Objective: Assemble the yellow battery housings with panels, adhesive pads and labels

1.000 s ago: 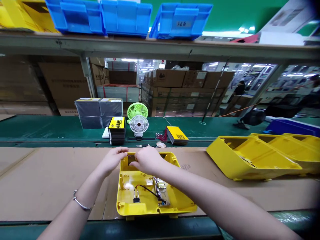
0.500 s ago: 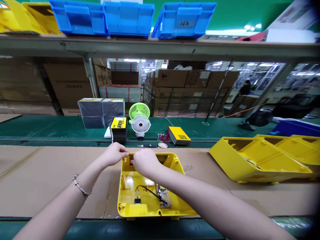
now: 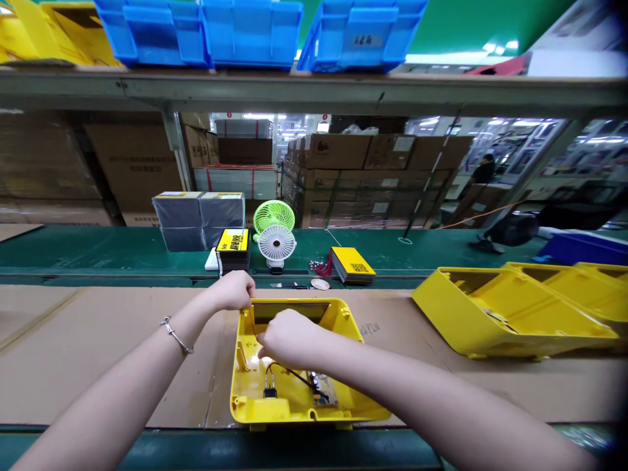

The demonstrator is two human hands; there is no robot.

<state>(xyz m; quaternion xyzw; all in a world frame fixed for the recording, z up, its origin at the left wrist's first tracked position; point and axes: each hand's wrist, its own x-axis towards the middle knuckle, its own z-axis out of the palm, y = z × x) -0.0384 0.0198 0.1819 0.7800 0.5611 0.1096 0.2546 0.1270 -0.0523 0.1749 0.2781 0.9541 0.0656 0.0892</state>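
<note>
A yellow plastic housing (image 3: 294, 410) lies open side up on brown cardboard, with a circuit board (image 3: 326, 388) and a black socket (image 3: 269, 392) with wires inside. My left hand (image 3: 235, 290) is closed at its far left corner, fingertips at the rim. My right hand (image 3: 284, 340) is closed above the inside of the housing. A thin dark wire (image 3: 253, 322) runs from the left fingers down to the right fingers. A dark panel (image 3: 314, 313) shows along the far wall.
More yellow housings (image 3: 471, 327) lie on the right. Behind stand a white fan (image 3: 277, 243), a green fan (image 3: 267, 213), a yellow-topped stack (image 3: 233, 248) and another yellow-topped stack (image 3: 354, 263). Blue bins (image 3: 363, 36) line the shelf above.
My right hand has moved down and slightly toward me, away from the far wall. My left hand has shifted slightly right and up at the corner. More of the thin wire shows between them.
</note>
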